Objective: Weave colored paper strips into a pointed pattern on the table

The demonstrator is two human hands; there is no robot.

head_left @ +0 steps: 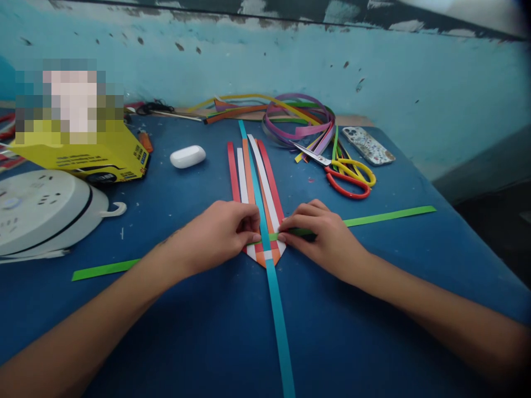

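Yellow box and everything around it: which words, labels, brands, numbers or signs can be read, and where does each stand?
"High adhesive": side of the yellow box.
"for all": same side, end of that line.
Remaining print there: too small or blurred.
Elsewhere: none readable.

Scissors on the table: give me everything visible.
The red-and-yellow-handled metal scissors lie on the blue tabletop, beyond the bare right hand. The blades look closed, tips pointing away and left, over the loose coloured strips. The handles look plastic: one yellow loop, one red loop nearer the camera. No hand touches them.
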